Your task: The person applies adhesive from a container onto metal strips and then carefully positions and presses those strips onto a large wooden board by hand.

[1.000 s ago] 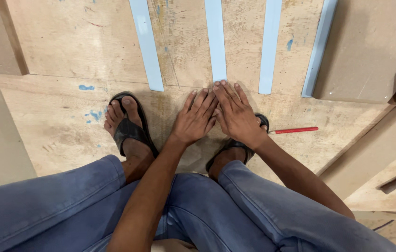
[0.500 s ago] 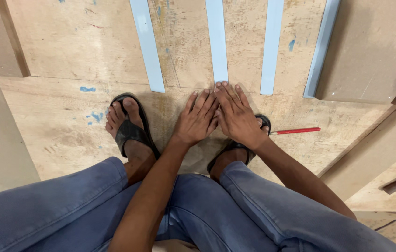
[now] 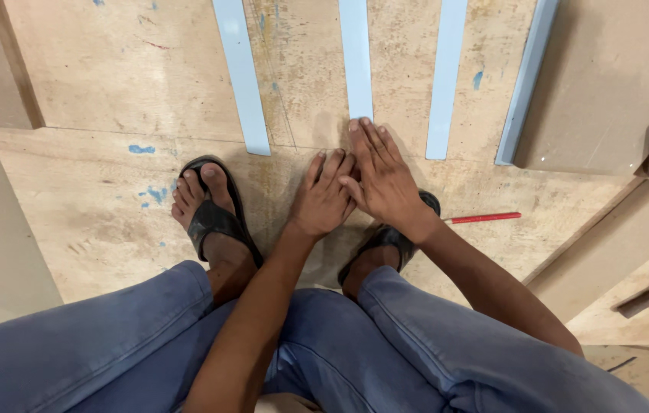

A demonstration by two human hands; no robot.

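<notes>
Nearest the camera, blue trouser legs frame a crouch on a plywood sheet lying on the floor; 2 feet in black sandals stand on it, the left sandal clear to see, the right one half hidden under the right wrist.

Just beyond the knees, the left hand lies flat, palm down, fingers spread and holding nothing; the right hand lies beside it and overlaps it at the thumb, also flat and empty, its fingertips touching the near end of the middle pale-blue strip.

That strip runs straight away from the fingers toward the sheet's far edge, its long axis in line with the right hand's fingers; the right hand is the nearer of the 2, the left stopping short of the strip's end.

To the right, a red pencil lies crosswise on the sheet, near the right wrist but apart from it.

Farther off, 3 more pale-blue strips lie roughly parallel: 1 to the left, 2 to the right.
</notes>
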